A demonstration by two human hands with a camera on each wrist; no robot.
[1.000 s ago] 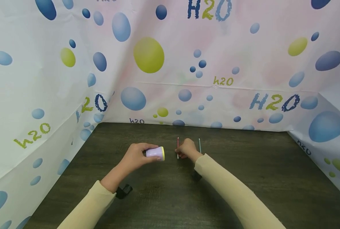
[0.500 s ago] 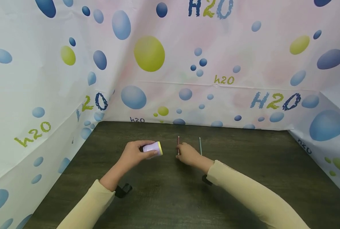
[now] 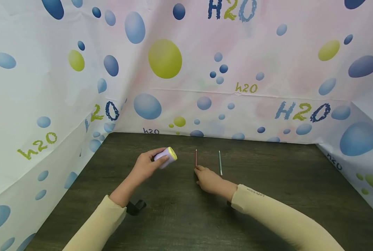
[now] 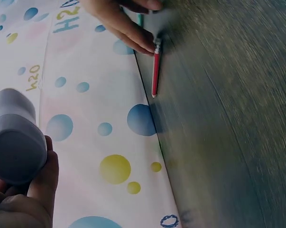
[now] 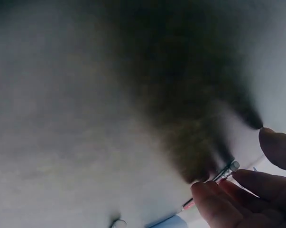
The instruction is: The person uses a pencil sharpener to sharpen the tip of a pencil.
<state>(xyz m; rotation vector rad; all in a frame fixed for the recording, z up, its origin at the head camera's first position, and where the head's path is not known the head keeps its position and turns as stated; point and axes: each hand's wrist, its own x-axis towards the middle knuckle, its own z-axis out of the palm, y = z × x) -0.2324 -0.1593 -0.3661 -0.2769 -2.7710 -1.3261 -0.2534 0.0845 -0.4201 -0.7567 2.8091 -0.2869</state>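
In the head view my left hand [image 3: 146, 165] grips a lilac cup-like cylinder [image 3: 165, 159] with a yellow rim, tilted and held above the table. The left wrist view shows the closed end of this cylinder [image 4: 18, 154]. My right hand [image 3: 209, 180] is low over the table, its fingertips at the near end of a red pencil [image 3: 196, 158] lying flat. Seen from the right wrist, fingers touch the red pencil [image 5: 188, 204] near its end, while the thumb [image 5: 278, 148] is apart from it. A green pencil [image 3: 220, 163] lies to the right, roughly parallel.
The dark wooden table [image 3: 173, 216] ends at a white printed backdrop [image 3: 261, 55] with blue and green bubbles, which also rises along both sides. A black wrist device [image 3: 136, 207] sits under the left wrist.
My right hand has shifted nearer along the red pencil, uncovering more of it and of the green pencil. My left hand has moved slightly left and up, tilting the cylinder's yellow rim upward.
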